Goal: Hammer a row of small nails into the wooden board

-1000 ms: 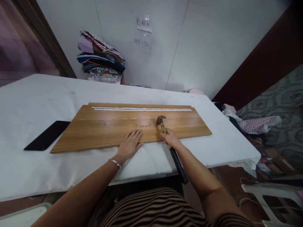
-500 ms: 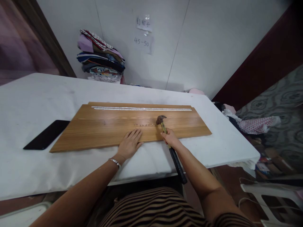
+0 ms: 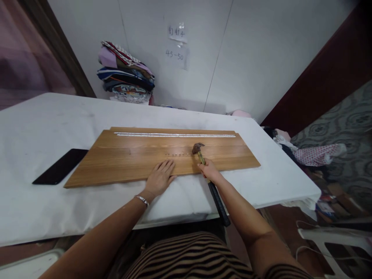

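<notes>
A long wooden board (image 3: 116,161) lies across the white table (image 3: 37,131). My left hand (image 3: 160,177) rests flat on the board's near edge, fingers stretched out. My right hand (image 3: 209,171) grips a hammer (image 3: 198,149) high on its yellow shaft, its black handle running back under my forearm. The hammer's head sits on the board beside a short row of small nails (image 3: 176,154). A thin silvery strip (image 3: 174,135) runs along the board's far edge.
A black phone (image 3: 59,166) lies on the table left of the board. Folded fabrics (image 3: 126,75) are stacked against the white wall at the back. Clothes (image 3: 316,153) and a white plastic chair (image 3: 337,244) are on the floor to the right.
Both hands and the hammer stay where they were. Only the view has shifted slightly.
</notes>
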Demonstrator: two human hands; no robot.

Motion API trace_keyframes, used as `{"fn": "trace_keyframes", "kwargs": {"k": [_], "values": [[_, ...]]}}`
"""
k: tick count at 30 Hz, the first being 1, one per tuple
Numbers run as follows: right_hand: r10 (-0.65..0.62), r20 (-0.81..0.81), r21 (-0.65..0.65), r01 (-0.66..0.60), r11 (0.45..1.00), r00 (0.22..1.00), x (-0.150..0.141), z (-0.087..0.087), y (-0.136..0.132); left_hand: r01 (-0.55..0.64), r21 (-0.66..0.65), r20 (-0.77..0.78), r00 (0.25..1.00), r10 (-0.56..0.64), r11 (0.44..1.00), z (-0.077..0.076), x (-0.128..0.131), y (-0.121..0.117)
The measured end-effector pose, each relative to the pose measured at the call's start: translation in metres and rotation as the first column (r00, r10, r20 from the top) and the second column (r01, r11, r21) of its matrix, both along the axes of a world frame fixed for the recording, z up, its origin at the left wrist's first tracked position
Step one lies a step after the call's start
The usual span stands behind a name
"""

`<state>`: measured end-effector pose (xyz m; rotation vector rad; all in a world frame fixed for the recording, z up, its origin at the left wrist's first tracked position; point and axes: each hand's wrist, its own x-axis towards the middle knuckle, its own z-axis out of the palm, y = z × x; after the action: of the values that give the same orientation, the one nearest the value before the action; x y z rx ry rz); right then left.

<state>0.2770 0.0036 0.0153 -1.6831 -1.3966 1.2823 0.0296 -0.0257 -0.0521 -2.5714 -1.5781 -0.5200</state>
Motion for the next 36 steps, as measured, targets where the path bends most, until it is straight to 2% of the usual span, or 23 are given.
{"fn": "trace_keyframes", "kwargs": {"k": [19,27,36], "values": [[0.004,-0.008,0.033,-0.004,0.999,1.0,-0.0001,-0.0029,-0.001,-0.009,-0.002,-0.019,1.0,0.009,1.0,0.0036,0.0021,-0.0016],[0.006,-0.019,0.034,-0.005,0.999,1.0,-0.0005,-0.0028,-0.0014,0.001,0.018,0.006,1.0,-0.001,1.0,0.0002,0.0018,-0.0008],[0.004,-0.006,0.02,-0.003,1.0,1.0,-0.0005,-0.0022,-0.0025,0.001,0.028,-0.044,0.999,0.0,1.0,0.0014,0.0021,-0.0008]]}}
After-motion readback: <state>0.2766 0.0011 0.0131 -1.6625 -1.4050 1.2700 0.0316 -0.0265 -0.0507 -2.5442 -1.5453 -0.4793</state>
